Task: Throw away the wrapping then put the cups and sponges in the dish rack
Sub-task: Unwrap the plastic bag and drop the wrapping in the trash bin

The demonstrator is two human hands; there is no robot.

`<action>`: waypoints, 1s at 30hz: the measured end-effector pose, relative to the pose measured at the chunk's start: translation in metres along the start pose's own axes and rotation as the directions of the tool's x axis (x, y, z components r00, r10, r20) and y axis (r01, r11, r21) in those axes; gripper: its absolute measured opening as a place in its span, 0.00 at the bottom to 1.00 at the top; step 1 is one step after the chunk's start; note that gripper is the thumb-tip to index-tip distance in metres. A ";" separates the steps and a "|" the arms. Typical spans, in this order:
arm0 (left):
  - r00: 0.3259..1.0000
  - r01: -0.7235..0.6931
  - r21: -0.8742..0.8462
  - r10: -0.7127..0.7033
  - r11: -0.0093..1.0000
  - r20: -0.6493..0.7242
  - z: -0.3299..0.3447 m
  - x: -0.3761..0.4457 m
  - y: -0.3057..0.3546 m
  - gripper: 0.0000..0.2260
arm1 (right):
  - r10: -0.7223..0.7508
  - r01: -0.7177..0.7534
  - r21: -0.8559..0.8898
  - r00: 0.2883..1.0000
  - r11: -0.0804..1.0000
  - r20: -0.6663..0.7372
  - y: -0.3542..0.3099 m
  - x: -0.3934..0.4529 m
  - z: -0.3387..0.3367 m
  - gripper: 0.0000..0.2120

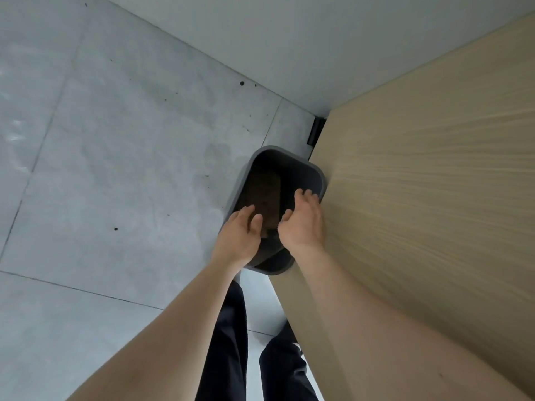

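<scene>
A dark grey rectangular waste bin (314, 175) stands on the floor against the edge of a light wooden table (428, 183). Both my hands hover over its mouth. My left hand (240, 235) is above the bin's near left rim, fingers spread and holding nothing. My right hand (304, 218) is over the right side next to the table edge, fingers also apart and empty. Something dark lies deep inside the bin; I cannot tell what it is. No cups, sponges or dish rack are in view.
Grey tiled floor (115, 169) fills the left and a pale wall (260, 39) runs along the top. A black table leg (315, 131) stands beyond the bin. My dark trouser legs (228, 342) are below, close to the table edge.
</scene>
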State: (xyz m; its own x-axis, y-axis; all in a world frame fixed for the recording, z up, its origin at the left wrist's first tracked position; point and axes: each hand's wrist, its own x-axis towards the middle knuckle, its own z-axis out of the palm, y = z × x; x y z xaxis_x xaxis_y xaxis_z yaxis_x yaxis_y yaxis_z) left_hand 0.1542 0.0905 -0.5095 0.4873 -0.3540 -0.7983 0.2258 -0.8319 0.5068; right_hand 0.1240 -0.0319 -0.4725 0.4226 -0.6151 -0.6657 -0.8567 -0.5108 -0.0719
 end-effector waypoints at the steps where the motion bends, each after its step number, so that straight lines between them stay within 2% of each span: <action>1: 1.000 -0.014 0.017 0.014 1.000 -0.016 -0.002 -0.002 0.001 0.21 | -0.025 0.025 -0.016 1.000 1.000 -0.009 0.000 -0.003 -0.002 0.27; 4: 0.997 -0.058 0.128 0.065 0.990 -0.046 -0.010 -0.015 0.005 0.23 | -0.062 0.063 -0.080 0.998 0.995 0.020 0.000 -0.017 -0.012 0.28; 7: 0.990 -0.129 0.284 0.139 0.950 -0.016 -0.026 -0.031 0.011 0.24 | -0.109 0.121 -0.139 0.990 0.983 0.092 -0.001 -0.030 -0.024 0.28; 15: 0.952 -0.262 0.590 0.305 0.764 0.028 -0.091 -0.084 0.043 0.25 | -0.242 0.264 -0.280 0.964 0.923 0.112 -0.013 -0.076 -0.082 0.31; 24: 0.893 -0.325 0.696 0.450 0.640 0.004 -0.160 -0.170 0.109 0.27 | -0.366 0.370 -0.305 0.928 0.877 0.073 -0.030 -0.157 -0.174 0.35; 30: 0.843 -0.343 0.741 0.537 0.577 -0.027 -0.191 -0.238 0.164 0.26 | -0.449 0.404 -0.309 0.889 0.861 -0.088 -0.025 -0.227 -0.253 0.33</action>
State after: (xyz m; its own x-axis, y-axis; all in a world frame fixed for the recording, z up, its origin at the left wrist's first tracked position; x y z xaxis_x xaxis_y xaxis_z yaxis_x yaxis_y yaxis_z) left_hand 0.2360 0.1201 -0.1739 0.5550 -0.7335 -0.3924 -0.6621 -0.6750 0.3255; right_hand 0.1245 -0.0309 -0.1315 0.7865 -0.3703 -0.4942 -0.4750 -0.8741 -0.1011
